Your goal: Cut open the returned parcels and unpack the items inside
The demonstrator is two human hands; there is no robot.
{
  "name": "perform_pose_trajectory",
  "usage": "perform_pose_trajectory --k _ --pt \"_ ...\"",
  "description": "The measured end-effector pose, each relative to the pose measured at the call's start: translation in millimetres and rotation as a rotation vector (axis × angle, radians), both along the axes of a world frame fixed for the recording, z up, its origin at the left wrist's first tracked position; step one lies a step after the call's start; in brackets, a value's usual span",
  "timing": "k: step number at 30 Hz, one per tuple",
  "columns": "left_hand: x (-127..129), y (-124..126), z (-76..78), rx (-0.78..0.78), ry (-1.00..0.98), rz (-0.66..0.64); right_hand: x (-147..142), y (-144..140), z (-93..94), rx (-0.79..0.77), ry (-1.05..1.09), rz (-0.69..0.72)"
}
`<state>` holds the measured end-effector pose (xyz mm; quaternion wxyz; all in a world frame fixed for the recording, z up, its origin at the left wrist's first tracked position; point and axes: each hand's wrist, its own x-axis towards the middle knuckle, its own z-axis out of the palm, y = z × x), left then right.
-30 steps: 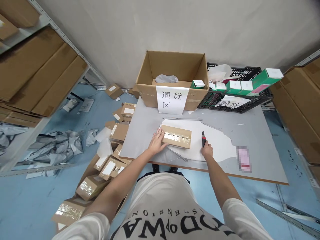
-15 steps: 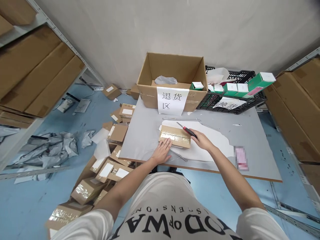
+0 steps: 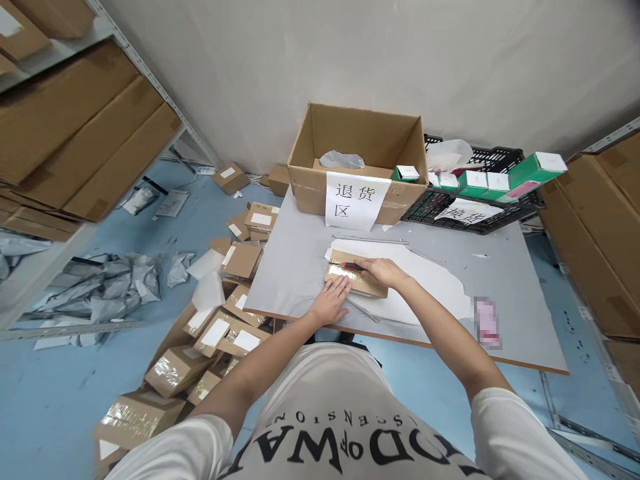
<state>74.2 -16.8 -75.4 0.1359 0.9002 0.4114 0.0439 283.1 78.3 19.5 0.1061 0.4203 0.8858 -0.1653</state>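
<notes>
A small taped cardboard box [image 3: 370,285] lies on white paper near the table's front edge. My left hand [image 3: 331,300] rests on its near left corner, fingers stretched out flat on the top and the thumb apart. In my right hand [image 3: 385,272] is a red-and-black box cutter [image 3: 353,266], held low over the taped top of the box and pointing left. Its blade tip is too small to make out against the tape. A white label shows partly beside my left fingers.
A large open carton [image 3: 305,190] with a paper sign stands at the table's back, beside a black crate [image 3: 480,224] of green-and-white boxes. A blurred pink item [image 3: 487,322] lies at right. Cardboard parcels [image 3: 175,367] pile up left of the table [image 3: 525,300]; loaded shelves flank both sides.
My right hand has moved left over the box, bringing the box cutter down to its taped top. My left hand stays on the box. The whole view has shifted slightly.
</notes>
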Motion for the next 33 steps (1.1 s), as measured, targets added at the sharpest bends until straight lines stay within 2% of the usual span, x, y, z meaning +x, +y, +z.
perform_pose_trajectory --k 9,17,33 --pt "0.9 3.2 2.4 -0.020 -0.050 0.021 -16.2 5.0 17.7 0.015 -0.133 0.099" --pt "2.5 7.6 -1.5 -0.028 -0.037 0.020 -15.3 6.5 20.7 0.030 -0.169 0.111" --pt "3.1 8.1 -5.1 -0.042 0.011 0.019 -23.1 -10.4 26.6 0.055 -0.254 0.109"
